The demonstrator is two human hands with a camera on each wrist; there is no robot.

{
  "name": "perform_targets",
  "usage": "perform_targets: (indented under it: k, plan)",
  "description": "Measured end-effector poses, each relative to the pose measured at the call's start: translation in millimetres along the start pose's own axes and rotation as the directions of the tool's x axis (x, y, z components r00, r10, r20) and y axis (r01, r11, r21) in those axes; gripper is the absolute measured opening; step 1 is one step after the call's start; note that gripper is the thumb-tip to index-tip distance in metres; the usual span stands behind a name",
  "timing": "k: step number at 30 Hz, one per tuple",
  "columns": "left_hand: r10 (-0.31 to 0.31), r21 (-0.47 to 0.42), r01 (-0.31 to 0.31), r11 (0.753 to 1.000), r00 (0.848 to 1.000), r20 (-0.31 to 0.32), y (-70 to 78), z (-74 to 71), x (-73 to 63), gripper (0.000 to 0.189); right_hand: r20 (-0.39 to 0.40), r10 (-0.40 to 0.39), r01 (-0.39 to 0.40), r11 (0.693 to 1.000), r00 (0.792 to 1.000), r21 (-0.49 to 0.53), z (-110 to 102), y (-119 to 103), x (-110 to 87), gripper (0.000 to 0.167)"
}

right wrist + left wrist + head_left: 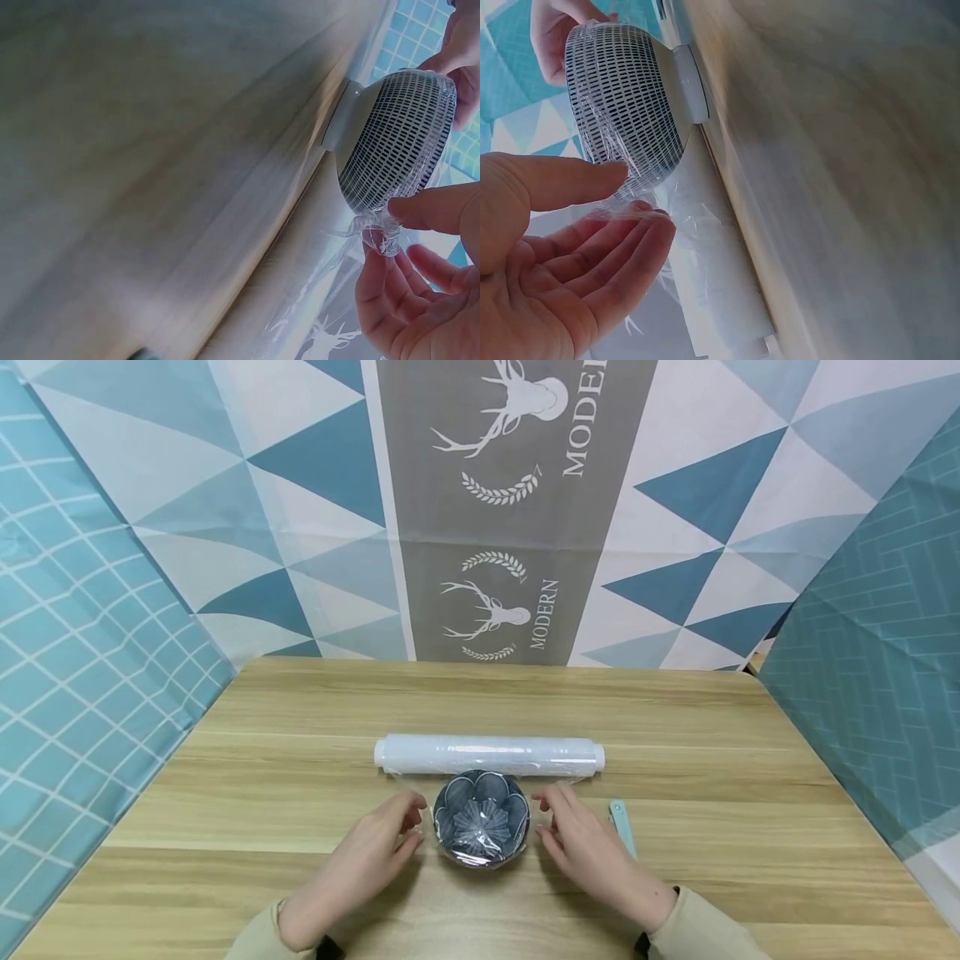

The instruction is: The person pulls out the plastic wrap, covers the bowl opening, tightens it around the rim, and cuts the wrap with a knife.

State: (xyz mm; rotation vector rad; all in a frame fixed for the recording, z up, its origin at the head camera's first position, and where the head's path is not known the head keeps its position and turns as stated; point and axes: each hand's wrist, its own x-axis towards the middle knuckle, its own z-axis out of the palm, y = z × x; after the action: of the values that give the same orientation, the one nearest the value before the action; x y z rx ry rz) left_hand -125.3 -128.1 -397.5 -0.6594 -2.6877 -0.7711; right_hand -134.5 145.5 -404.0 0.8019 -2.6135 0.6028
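A bowl (481,818) with a dark blue, petal-patterned inside stands upright on the table, with clear plastic wrap (480,860) stretched over its mouth. Its outside shows a dark grid pattern and a pale foot in both wrist views. On the bowl's left side, my left hand (375,843) holds the edge of the wrap loosely between thumb and fingertips. At the opposite side, my right hand (592,847) has a bunched piece of wrap (381,234) between thumb and fingers, close under the rim.
Right behind the bowl lies a white roll of plastic wrap (489,755), its film running toward the bowl. A light blue utility knife (622,827) lies beside my right hand, partly hidden by it. Patterned cloth (322,527) hangs behind the wooden table (247,827).
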Motion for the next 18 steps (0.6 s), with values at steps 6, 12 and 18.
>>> perform_targets:
  k: [6, 12, 18]
  plan:
    - [-0.001, 0.017, 0.002, 1.0, 1.0, -0.029, 0.7, 0.4, 2.9, 0.036, -0.01, 0.004, -0.004, 1.0, 1.0, -0.012, 3, 0, 2.0, 0.031]
    - [0.039, 0.013, -0.038, 0.999, 0.998, -0.051, 0.4, 2.0, 5.9, 0.038, 0.025, 0.063, -0.064, 0.996, 0.998, 0.06, 5, -2, 6.1, 0.024]
    - [0.053, -0.008, -0.053, 0.999, 0.998, -0.041, 0.4, 3.0, 8.8, 0.037, 0.058, 0.094, -0.101, 0.988, 0.994, 0.117, 4, -2, 11.1, 0.023]
